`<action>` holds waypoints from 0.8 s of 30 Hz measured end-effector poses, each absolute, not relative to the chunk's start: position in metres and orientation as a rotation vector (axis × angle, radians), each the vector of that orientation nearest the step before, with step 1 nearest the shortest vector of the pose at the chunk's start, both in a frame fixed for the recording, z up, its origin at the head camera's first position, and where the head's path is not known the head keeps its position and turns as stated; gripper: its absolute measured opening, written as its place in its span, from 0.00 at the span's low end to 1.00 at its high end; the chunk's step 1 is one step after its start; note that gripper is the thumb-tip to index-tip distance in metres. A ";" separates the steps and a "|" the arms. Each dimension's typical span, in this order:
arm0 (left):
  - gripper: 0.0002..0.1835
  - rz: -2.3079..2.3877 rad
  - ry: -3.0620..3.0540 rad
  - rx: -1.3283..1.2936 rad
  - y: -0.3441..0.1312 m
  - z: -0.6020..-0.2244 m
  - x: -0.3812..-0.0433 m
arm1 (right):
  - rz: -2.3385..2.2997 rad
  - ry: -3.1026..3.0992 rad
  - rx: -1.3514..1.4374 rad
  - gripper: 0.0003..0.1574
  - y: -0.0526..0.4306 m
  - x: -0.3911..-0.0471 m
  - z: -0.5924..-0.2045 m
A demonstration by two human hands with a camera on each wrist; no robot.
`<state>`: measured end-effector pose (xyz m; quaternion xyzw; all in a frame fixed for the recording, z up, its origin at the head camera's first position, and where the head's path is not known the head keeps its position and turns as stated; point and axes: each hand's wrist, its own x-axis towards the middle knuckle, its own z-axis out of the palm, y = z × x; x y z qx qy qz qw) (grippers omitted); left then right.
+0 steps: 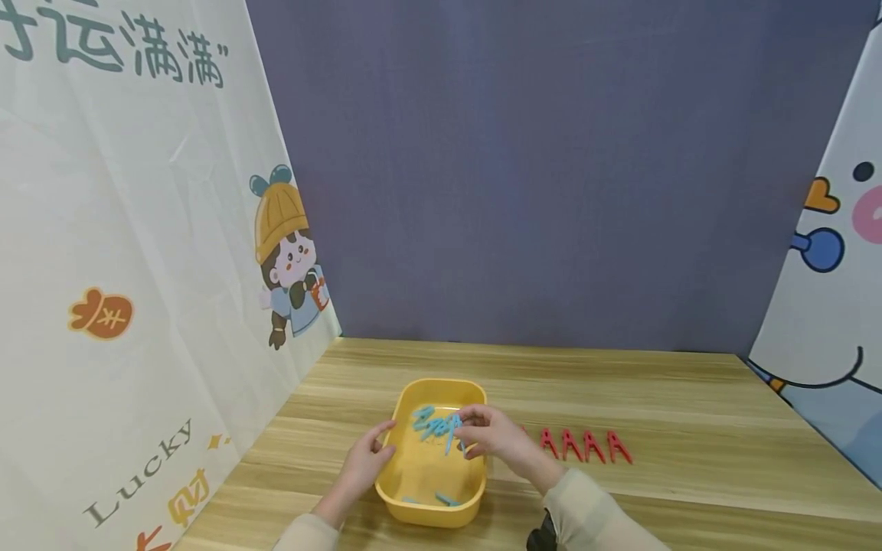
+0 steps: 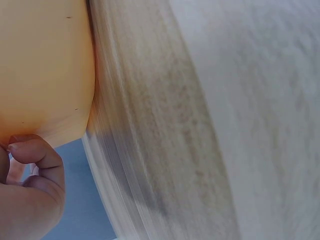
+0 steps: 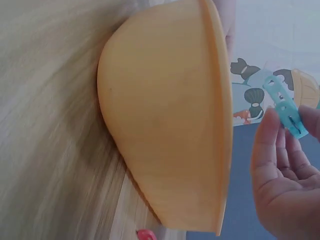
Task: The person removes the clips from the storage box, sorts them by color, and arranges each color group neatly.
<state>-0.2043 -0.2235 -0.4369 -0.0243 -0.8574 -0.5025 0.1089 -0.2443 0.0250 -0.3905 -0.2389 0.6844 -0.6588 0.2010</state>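
My right hand is above the right side of a yellow plastic tub, pinching a light-blue clothespin between thumb and fingertips. In the right wrist view, the clothespin is raised past the tub's rim. My left hand holds the tub's left rim, its fingers bent against the wall in the left wrist view. Inside the tub, several blue clothespins lie in a loose pile towards the far end, partly hidden by my right hand. Another blue clothespin lies at the near end.
Several red clothespins are lined up on the wooden table right of the tub, the leftmost partly covered by my right hand. A dark object shows beside my right sleeve. Behind the table hangs a plain grey-blue backdrop, with printed sheets either side.
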 end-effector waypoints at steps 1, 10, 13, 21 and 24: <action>0.22 -1.478 -2.525 -0.069 -0.224 -0.437 -0.204 | -1.843 1.913 -0.672 0.26 0.027 -0.244 -0.390; 0.22 -1.478 -2.538 -0.070 -0.224 -0.436 -0.203 | -1.866 1.912 -0.686 0.28 0.039 -0.248 -0.394; 0.22 -1.476 -2.532 -0.076 -0.224 -0.436 -0.203 | -1.879 1.911 -0.679 0.28 0.043 -0.249 -0.395; 0.22 -1.490 -2.531 -0.068 -0.224 -0.437 -0.205 | -1.897 1.903 -0.657 0.26 0.051 -0.252 -0.396; 0.22 -1.493 -2.524 -0.068 -0.224 -0.438 -0.205 | -1.902 1.911 -0.644 0.26 0.054 -0.253 -0.395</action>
